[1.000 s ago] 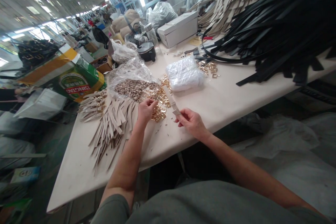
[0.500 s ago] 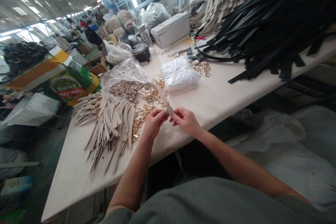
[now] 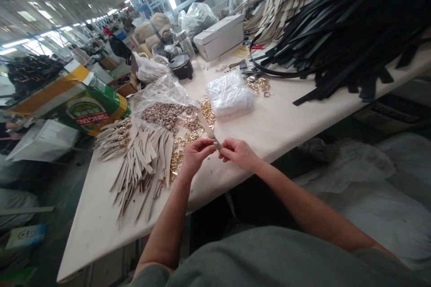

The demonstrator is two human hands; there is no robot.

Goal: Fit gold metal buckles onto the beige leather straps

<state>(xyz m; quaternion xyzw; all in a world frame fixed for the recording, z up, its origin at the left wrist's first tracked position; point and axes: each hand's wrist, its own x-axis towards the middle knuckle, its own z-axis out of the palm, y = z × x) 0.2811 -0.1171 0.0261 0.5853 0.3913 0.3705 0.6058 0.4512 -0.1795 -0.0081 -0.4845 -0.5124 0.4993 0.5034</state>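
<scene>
The two hands meet just above the near edge of the table (image 3: 279,130), both closed on one beige strap (image 3: 206,127). The right hand (image 3: 239,154) pinches its near end between thumb and fingers; the left hand (image 3: 195,156) has its fingertips drawn together at the same spot, though whether they also grip some small piece is too fine to tell. The strap's free end points away, over the gold buckles (image 3: 177,161). With so little of it between the fingertips, the strap could slip or twist if either pinch loosens, and anything dropped might roll off the close edge. A low sweep of the left forearm could drag loose buckles or catch the beige strips (image 3: 143,157) fanned out beside it. Farther out, the brown rings (image 3: 160,116) lie at the mouth of a clear bag (image 3: 163,87); a tug on that thin plastic could scatter them. Beyond sits a white packet (image 3: 230,98).
</scene>
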